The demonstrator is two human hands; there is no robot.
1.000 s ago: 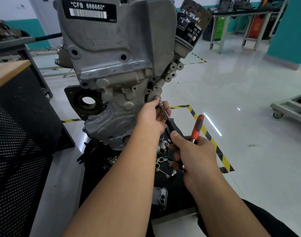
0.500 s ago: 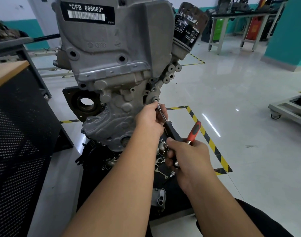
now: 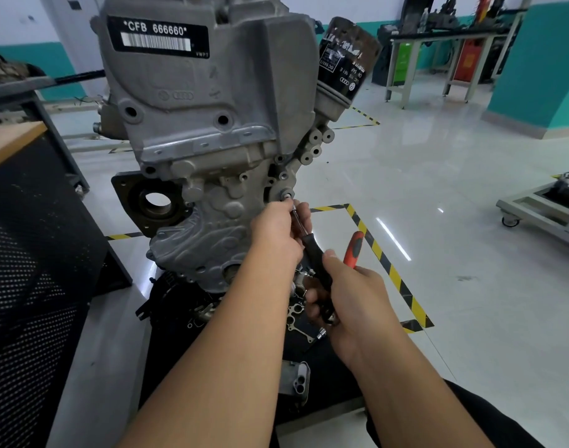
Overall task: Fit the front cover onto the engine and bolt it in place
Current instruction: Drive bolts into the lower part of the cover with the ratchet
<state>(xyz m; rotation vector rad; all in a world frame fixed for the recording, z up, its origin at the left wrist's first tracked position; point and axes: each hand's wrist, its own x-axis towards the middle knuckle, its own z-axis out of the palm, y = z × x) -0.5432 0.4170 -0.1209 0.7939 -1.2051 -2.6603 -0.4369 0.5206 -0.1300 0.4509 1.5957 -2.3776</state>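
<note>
The front cover (image 3: 192, 247) sits in place against the lower face of the engine (image 3: 199, 124), so fitting appears done; bolting is under way. The left hand (image 3: 276, 234) has its fingers curled round the thin steel shaft of a driver (image 3: 312, 250), steadying its tip on a bolt (image 3: 287, 195) at the cover's right edge. The right hand (image 3: 351, 302) is clamped on the driver's black handle and also holds an orange-handled tool (image 3: 354, 248) that sticks up behind the thumb. Whether this bolt is fully seated cannot be told. Several holes higher on that edge look open, so, as I judge it, more bolts may remain; the heads elsewhere are too small to confirm.

The engine stands upright over a dark stand or mat (image 3: 179, 334) bearing loose metal parts (image 3: 296, 313), among them a small grey housing (image 3: 296, 381). An oil filter (image 3: 346, 59) projects at upper right. The floor (image 3: 454, 221) is glossy pale tile with yellow-and-black hazard tape (image 3: 386, 266). A dark mesh panel (image 3: 27, 270) stands at left, a bench (image 3: 448, 37) at the back against teal walls, and a wheeled trolley (image 3: 542, 208) at right.
</note>
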